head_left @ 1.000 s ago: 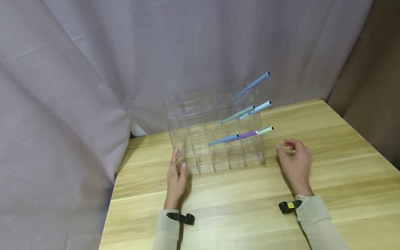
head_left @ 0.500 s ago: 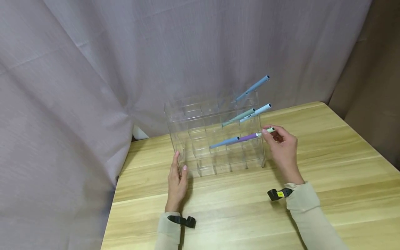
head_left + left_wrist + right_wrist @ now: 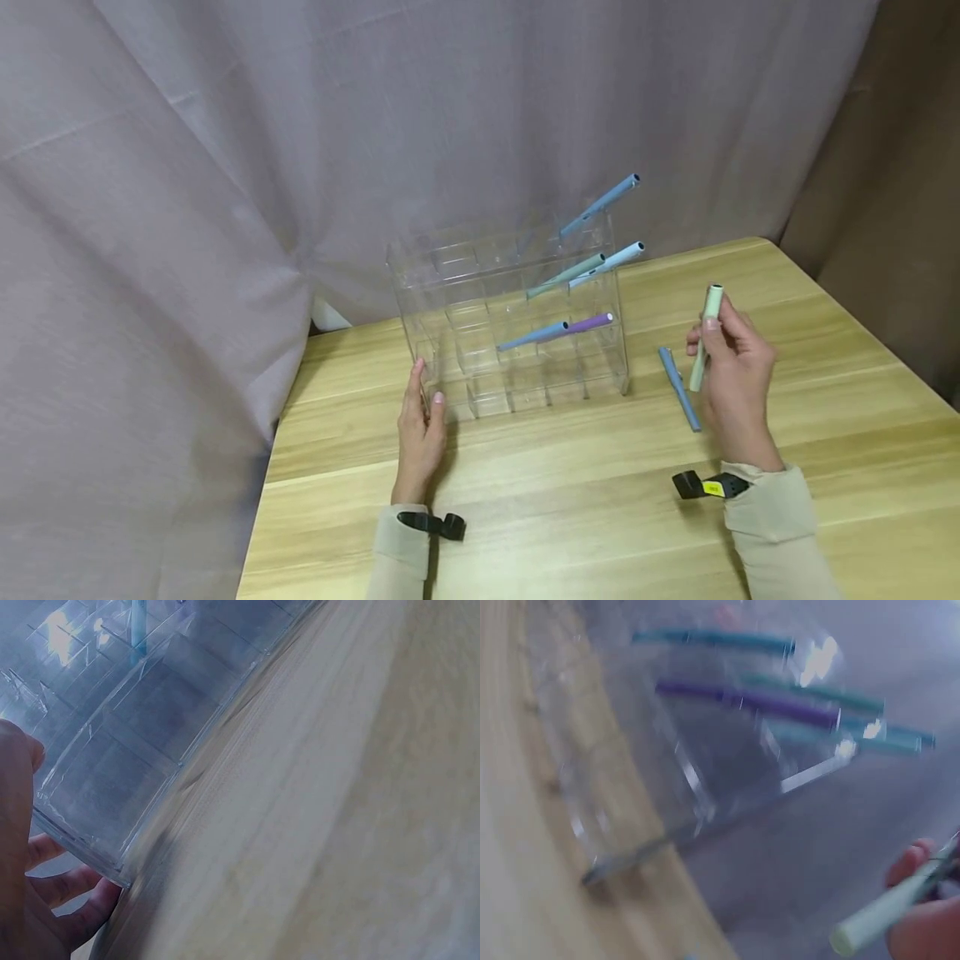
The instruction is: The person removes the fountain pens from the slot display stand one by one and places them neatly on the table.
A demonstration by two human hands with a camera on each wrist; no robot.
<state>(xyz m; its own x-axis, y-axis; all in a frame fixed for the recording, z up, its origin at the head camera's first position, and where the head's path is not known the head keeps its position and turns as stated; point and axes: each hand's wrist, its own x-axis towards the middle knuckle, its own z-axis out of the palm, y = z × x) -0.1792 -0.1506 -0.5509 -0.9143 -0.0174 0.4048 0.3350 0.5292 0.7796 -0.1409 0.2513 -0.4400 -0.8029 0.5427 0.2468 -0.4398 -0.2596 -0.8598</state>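
Observation:
A clear plastic pen rack [image 3: 487, 400] with several compartments stands on the table. My left hand [image 3: 422, 442] holds its left side panel, thumb in front and fingers outside; the left wrist view shows those fingers [image 3: 86, 900] at the panel's lower edge. Right of the rack, my right hand [image 3: 738, 375] pinches a pale green pen [image 3: 711, 312] between thumb and fingers, above the table. A blue pen [image 3: 678, 390] lies on the wood beside that hand. Still in the rack are a purple pen [image 3: 588, 323], a blue pen [image 3: 536, 335], a grey-green pen [image 3: 570, 275], a light blue pen [image 3: 618, 260] and an upper blue pen [image 3: 603, 202].
The wooden table [image 3: 562, 500] carries the rack near its back edge. Behind it hangs a grey curtain [image 3: 465, 108], with a darker brown one [image 3: 900, 167] at the right. Each wrist wears a small black camera, one of them [image 3: 686, 485] on the right sleeve.
My right hand reached to the rack, took the pale green pen from the lower row and carried it right. The blue pen on the table has come into view. The left hand stays put.

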